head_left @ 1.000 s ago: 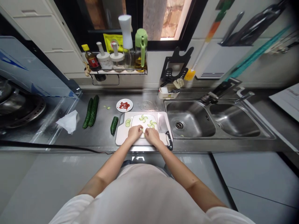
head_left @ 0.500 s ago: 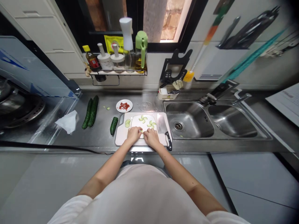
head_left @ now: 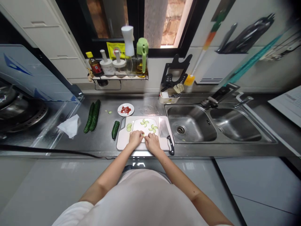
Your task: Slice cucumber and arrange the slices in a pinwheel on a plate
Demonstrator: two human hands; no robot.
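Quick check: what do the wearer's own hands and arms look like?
The left hand and right hand are ungloved, with no watch or bracelet showing. Both forearms are bare; the visible left sleeve is short, plain and white, like the shirt.

Left grip (head_left: pixel 136 138) and right grip (head_left: pixel 152 142) are near 2 cucumber pinwheels (head_left: pixel 154 127) on a plate (head_left: pixel 137 125).

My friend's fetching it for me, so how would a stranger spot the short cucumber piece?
Left of the steel sink, a cutting board lies on the counter. Just off the board's left edge is the short cucumber piece. Unlike the two long cucumbers farther left, it lies alone.
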